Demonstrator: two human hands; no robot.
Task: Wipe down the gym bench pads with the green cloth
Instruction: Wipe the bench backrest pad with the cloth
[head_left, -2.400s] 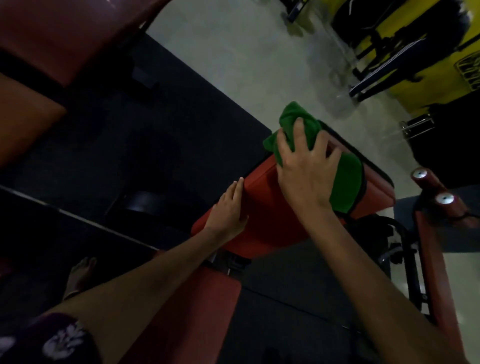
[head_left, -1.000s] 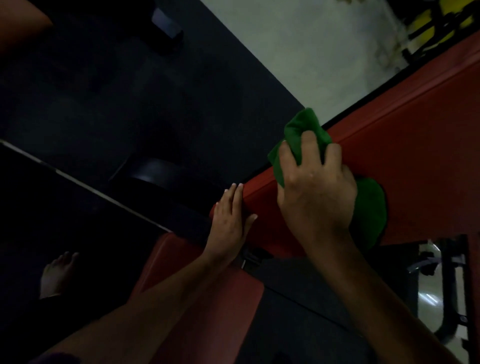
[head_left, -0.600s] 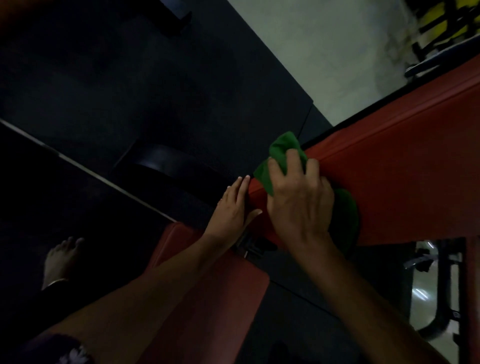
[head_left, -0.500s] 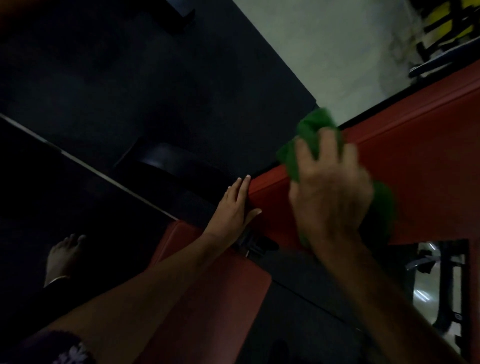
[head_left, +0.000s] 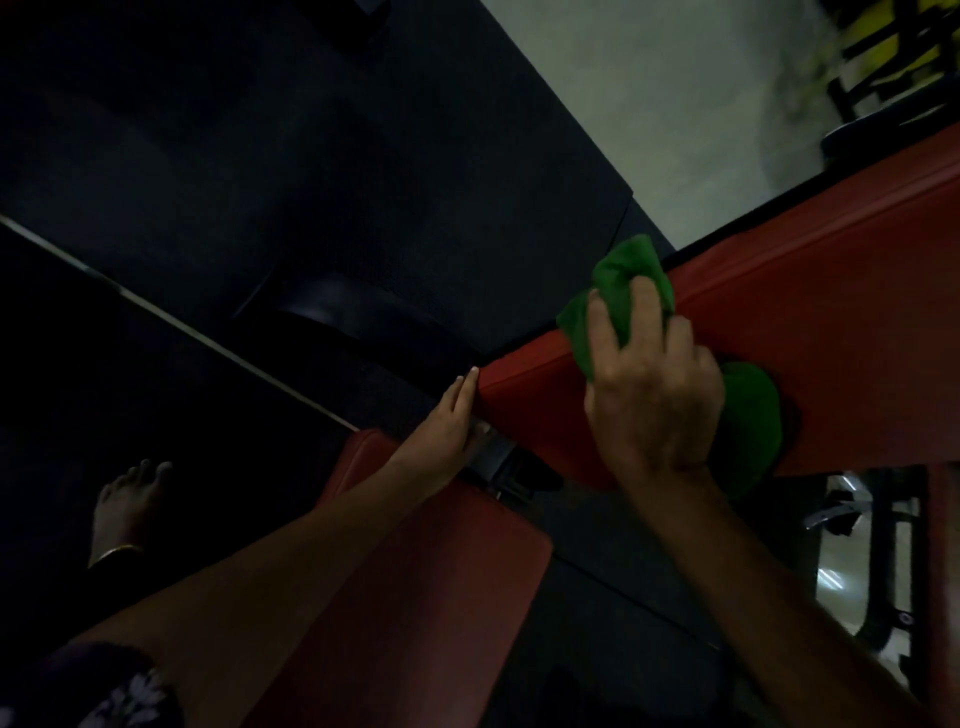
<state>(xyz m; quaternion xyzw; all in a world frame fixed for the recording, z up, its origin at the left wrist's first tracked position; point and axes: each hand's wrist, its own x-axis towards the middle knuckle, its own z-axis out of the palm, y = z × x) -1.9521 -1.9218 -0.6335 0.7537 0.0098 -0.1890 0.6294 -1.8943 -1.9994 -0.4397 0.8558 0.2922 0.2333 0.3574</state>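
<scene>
Half a second on, the right hand (head_left: 652, 395) has drawn back toward the near end of the upper bench pad (head_left: 831, 291), its outline now sharp where it was blurred in mid-stroke, and the camera has tipped slightly. That hand's grip is clenched around the green cloth (head_left: 631, 270), fingers curled over the bunched fabric and pressing it against the red pad's upper edge; more of the cloth (head_left: 750, 415) spills out past the heel of the hand, lying against the pad's face. The left hand (head_left: 447, 431) is at the pad's end corner with fingers straight and together, flat against the vinyl, its grip released and holding nothing. A second red pad (head_left: 431, 582) lies lower, beneath the left forearm, separated from the upper one by a dark metal bracket (head_left: 498, 457). A bare foot (head_left: 130, 504) with a thin anklet stands on the black rubber floor mat (head_left: 311, 156) at lower left. Pale concrete floor (head_left: 675, 93) shows beyond the mat, with yellow and black equipment at the top right corner.
</scene>
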